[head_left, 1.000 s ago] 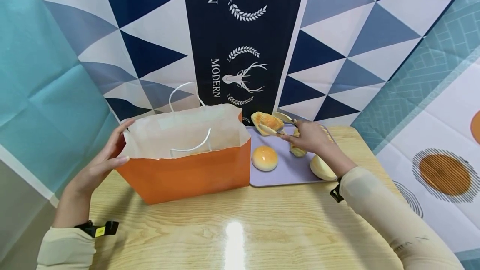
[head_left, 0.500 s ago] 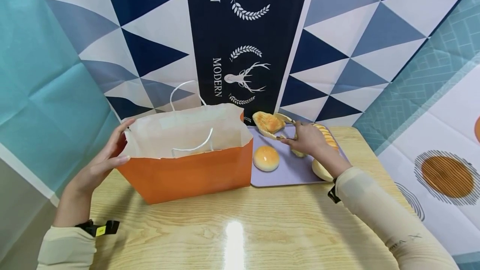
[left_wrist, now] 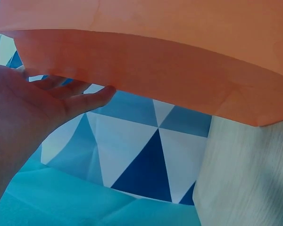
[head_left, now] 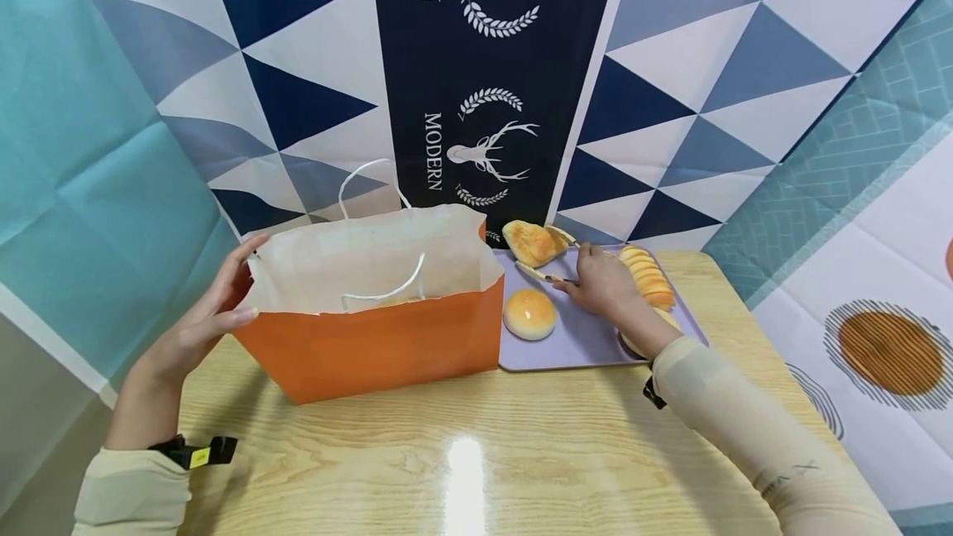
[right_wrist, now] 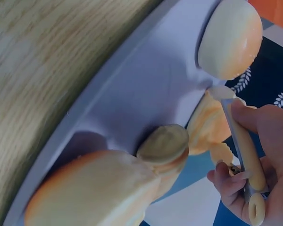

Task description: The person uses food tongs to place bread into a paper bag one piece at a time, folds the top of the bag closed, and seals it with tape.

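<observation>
My left hand (head_left: 204, 308) rests at the left end of an orange paper bag (head_left: 387, 346), thumb at the front corner and fingers at the back one. In the left wrist view its fingers lie fairly straight against the bag's side panel (left_wrist: 155, 75). My right hand (head_left: 606, 279) grips a pair of tongs (right_wrist: 243, 146) with pale, broad tips. The tips stand spread at a golden pastry (head_left: 530, 243) at the tray's back left, one at its right rear edge, the other at its front. A round glazed bun (head_left: 529, 314) sits in front of it.
A lilac tray (head_left: 573, 350) stands right of the bag on the wooden table (head_left: 372, 453). It bears a ridged bread roll (head_left: 646, 275) and a pale bun (right_wrist: 94, 188), partly behind my right arm. White handles (head_left: 398, 284) rise from the bag. A patterned cloth (head_left: 491, 48) hangs behind.
My right hand has shifted slightly left and towards me, and the front tong tip has come off the pastry's top to its front side. The ridged roll shows more. My left hand stays put.
</observation>
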Available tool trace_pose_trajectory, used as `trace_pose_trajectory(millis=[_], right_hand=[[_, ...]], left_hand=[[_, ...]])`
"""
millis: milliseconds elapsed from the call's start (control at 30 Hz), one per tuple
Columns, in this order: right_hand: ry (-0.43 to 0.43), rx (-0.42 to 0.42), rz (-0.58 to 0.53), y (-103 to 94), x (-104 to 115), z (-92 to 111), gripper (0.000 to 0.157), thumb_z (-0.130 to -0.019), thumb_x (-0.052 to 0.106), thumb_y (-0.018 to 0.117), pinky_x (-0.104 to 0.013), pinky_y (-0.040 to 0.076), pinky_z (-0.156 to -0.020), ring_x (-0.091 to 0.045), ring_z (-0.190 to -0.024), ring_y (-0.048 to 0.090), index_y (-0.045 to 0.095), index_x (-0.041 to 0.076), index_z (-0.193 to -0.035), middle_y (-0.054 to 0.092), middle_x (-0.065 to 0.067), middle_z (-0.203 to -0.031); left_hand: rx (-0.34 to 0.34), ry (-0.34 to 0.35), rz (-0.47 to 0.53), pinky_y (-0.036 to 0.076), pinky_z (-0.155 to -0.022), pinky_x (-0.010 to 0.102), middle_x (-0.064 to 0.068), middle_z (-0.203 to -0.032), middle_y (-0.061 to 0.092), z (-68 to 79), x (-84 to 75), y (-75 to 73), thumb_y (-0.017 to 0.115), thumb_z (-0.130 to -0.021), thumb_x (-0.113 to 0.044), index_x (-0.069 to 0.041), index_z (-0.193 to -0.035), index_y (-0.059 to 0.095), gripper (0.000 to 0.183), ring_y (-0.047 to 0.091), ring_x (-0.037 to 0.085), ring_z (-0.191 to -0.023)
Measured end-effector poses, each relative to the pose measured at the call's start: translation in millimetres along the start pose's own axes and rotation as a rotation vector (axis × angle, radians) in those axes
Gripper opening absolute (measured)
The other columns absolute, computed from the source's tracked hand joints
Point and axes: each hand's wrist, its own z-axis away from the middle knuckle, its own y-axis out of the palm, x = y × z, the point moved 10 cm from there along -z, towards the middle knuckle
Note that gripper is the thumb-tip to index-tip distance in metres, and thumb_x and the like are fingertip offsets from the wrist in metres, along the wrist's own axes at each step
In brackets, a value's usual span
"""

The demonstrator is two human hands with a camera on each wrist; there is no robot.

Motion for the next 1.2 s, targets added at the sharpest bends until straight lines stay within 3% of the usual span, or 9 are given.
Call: trace_pose_trajectory(millis=[200,300,367,500,900,1033,1100,1200], right_hand=[[-0.002,-0.051,-0.008,-3.5,2,3,0.069,-0.082,0.051,0.073,-0.056,0.052,-0.06,-0.041,-0.072,0.06,0.054,-0.01,-0.107,0.059,-0.026,-0.094],[-0.011,-0.063,-0.012,-5.7,3,3,0.065,-0.083,0.049,0.073,-0.056,0.052,-0.06,-0.041,-0.072,0.06,0.055,-0.01,-0.106,0.059,-0.026,-0.095],[-0.016,-0.068,-0.012,-6.9,4,4,0.066,-0.083,0.049,0.073,-0.056,0.052,-0.06,-0.041,-0.073,0.06,0.056,-0.01,-0.108,0.06,-0.027,-0.097],[-0.022,-0.075,-0.004,-8.1,5,5,0.072,-0.083,0.049,0.073,-0.055,0.053,-0.058,-0.04,-0.07,0.06,0.056,-0.013,-0.117,0.062,-0.029,-0.103],[-0.009,-0.1,-0.023,-19.0,5,18,0.071,-0.084,0.05,0.072,-0.056,0.051,-0.057,-0.041,-0.069,0.06,0.056,-0.011,-0.118,0.062,-0.028,-0.102],[-0.015,-0.12,-0.039,-29.6,6,27,0.069,-0.083,0.05,0.072,-0.052,0.051,-0.054,-0.036,-0.063,0.058,0.056,-0.008,-0.118,0.061,-0.022,-0.094],[-0.025,-0.133,-0.051,-35.5,9,31,0.067,-0.083,0.049,0.072,-0.051,0.05,-0.052,-0.034,-0.06,0.056,0.057,-0.008,-0.116,0.06,-0.019,-0.088],[-0.035,-0.154,-0.059,-45.7,13,38,0.069,-0.083,0.049,0.072,-0.048,0.05,-0.051,-0.031,-0.06,0.056,0.057,-0.008,-0.119,0.061,-0.019,-0.089]], left_hand=[[-0.001,-0.016,-0.02,0.007,-0.114,0.066,0.004,-0.163,-0.004,-0.9,0.8,-1.8,0.043,-0.087,0.002,-0.018,-0.16,0.005,0.084,0.011,0.028,-0.141],[0.002,-0.001,-0.01,0.002,-0.113,0.069,0.003,-0.163,-0.006,-1.3,-1.2,-1.6,0.043,-0.087,0.003,-0.014,-0.16,0.004,0.084,0.007,0.028,-0.142],[0.003,0.009,0.004,-0.007,-0.106,0.076,0.002,-0.163,-0.008,-1.5,-2.5,-1.2,0.043,-0.087,0.004,-0.012,-0.159,0.004,0.084,0.003,0.028,-0.143],[0.0,0.014,0.013,-0.011,-0.101,0.079,0.001,-0.163,-0.009,-2.0,-2.8,-1.7,0.043,-0.087,0.004,-0.011,-0.159,0.003,0.084,-0.001,0.028,-0.144],[0.009,0.016,0.017,-0.015,-0.112,0.064,0.001,-0.163,-0.01,-1.5,-2.7,-2.4,0.043,-0.087,0.005,-0.014,-0.16,0.005,0.084,-0.009,0.026,-0.145],[0.015,0.024,0.017,-0.002,-0.12,0.04,0.001,-0.163,-0.009,-2.1,-4.8,-1.0,0.042,-0.088,0.006,-0.012,-0.159,0.004,0.082,-0.007,0.026,-0.145],[0.019,0.032,0.017,0.007,-0.116,0.026,0.002,-0.163,-0.009,-2.1,-6.1,-0.3,0.041,-0.089,0.007,-0.011,-0.159,0.004,0.082,-0.006,0.026,-0.145],[0.019,0.039,0.017,0.013,-0.111,0.017,0.003,-0.163,-0.009,-1.5,-6.6,0.3,0.04,-0.089,0.008,-0.011,-0.159,0.005,0.081,-0.007,0.026,-0.145]])
